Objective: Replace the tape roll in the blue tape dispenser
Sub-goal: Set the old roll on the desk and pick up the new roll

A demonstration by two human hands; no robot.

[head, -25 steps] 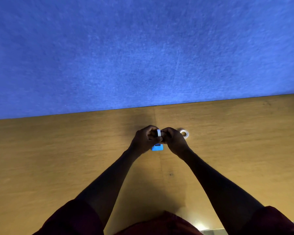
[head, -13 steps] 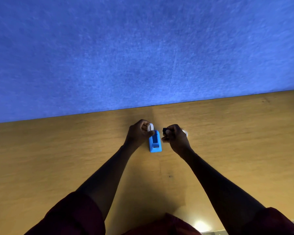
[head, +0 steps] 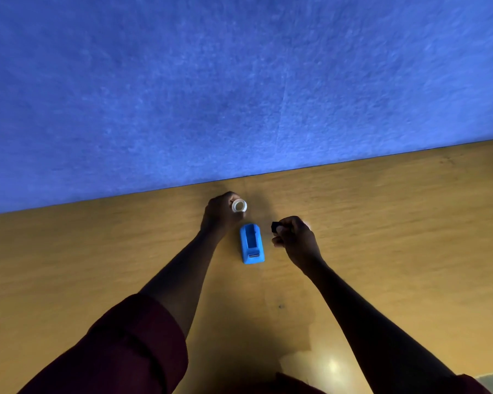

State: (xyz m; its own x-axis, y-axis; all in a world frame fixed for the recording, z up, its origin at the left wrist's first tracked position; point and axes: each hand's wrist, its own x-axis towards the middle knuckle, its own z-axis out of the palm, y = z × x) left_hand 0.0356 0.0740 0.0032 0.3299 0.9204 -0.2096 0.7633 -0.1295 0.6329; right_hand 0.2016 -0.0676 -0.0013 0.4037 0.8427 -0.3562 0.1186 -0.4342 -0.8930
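The blue tape dispenser [head: 252, 247] lies on the wooden table [head: 396, 228] between my hands, its roll slot bare. My left hand [head: 221, 213] is just behind and left of it, fingers closed around a small white tape ring [head: 239, 206]. My right hand [head: 295, 238] is to the right of the dispenser, pinching a small black core piece [head: 275, 226] between thumb and fingers. A sliver of another white roll [head: 308, 224] shows behind my right hand, mostly hidden.
A blue felt partition [head: 239, 81] rises along the table's far edge, close behind my left hand. Bare wood stretches to both sides of the dispenser. A bright light reflection [head: 332, 366] sits near the front edge.
My hands were together over the dispenser; they have parted. The left hand carried the white ring back and left, the right hand took the black core rightwards, uncovering the dispenser.
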